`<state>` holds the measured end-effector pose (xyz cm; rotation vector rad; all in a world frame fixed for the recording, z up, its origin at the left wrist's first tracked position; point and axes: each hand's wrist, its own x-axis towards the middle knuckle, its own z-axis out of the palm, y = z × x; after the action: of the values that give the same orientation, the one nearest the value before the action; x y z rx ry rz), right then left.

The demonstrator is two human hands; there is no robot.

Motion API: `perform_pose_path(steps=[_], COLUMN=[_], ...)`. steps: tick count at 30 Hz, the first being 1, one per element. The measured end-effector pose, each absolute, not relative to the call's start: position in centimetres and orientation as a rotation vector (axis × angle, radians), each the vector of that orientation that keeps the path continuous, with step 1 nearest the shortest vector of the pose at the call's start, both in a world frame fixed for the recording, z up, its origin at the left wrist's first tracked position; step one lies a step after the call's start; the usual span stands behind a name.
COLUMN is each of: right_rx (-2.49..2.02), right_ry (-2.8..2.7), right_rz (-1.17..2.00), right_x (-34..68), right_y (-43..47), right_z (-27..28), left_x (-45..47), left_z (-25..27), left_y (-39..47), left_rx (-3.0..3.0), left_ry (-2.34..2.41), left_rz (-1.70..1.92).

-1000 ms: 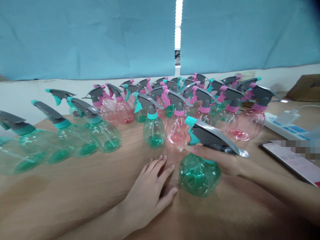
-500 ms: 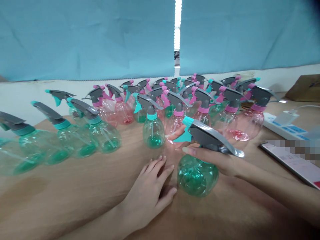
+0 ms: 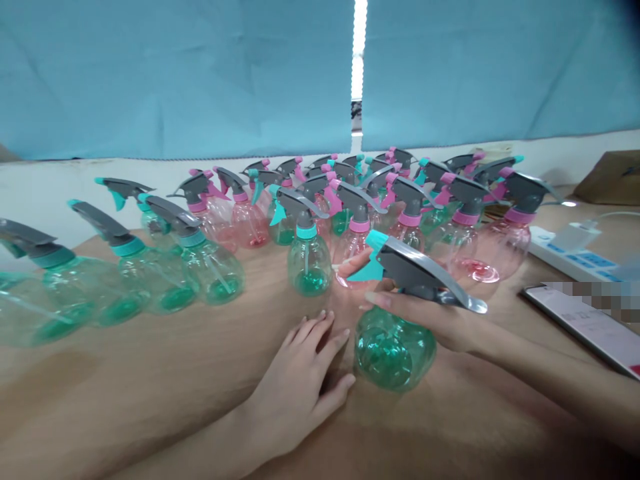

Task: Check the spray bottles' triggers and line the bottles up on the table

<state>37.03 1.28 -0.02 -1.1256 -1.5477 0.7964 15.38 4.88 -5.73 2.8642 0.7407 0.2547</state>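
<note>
Across the top, a blue cloth (image 3: 175,80). Below, a wood-toned tabletop (image 3: 150,387), running the whole width. Between the two, a band of pale wall (image 3: 50,183). Down the middle of the cloth, a bright vertical strip (image 3: 358,53).

Along the back of the tabletop, a close crowd of spray bottles (image 3: 353,195), green and pink, with grey heads and teal or pink collars. At left, a row of green bottles (image 3: 213,277), cut off by the edge of view. Far right, at the back, a brown box-like object (image 3: 607,177).

Near front, left hand (image 3: 300,383) palm down on the tabletop, fingers a little spread, grip loose and holding nothing. Just to its right, a green spray bottle (image 3: 395,353), tilted, closed in the grip of the right hand (image 3: 435,317) around the neck, under the grey head; base touching the tabletop or not, impossible to tell.

Right of the right hand, a phone (image 3: 580,327), screen up and partly pixelated. Behind it, a white power strip (image 3: 575,257), with a white plug (image 3: 577,235) in it.

Smallest, on the held bottle: a teal trigger (image 3: 367,269), with a fingertip just beside it, and a teal nozzle (image 3: 377,240), pointing away to the left.
</note>
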Motion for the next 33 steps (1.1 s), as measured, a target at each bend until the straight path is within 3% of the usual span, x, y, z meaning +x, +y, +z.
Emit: perform_pose_path(steps=[33], right_rx=[-1.083], right_ry=[-1.545], right_rz=[0.906], right_x=[37.19], right_y=[1.28], right_z=[-0.51], left_x=[15.34], left_z=[-5.86], left_y=[4.88], left_rx=[2.861], left_ry=[0.741], left_rz=[0.278])
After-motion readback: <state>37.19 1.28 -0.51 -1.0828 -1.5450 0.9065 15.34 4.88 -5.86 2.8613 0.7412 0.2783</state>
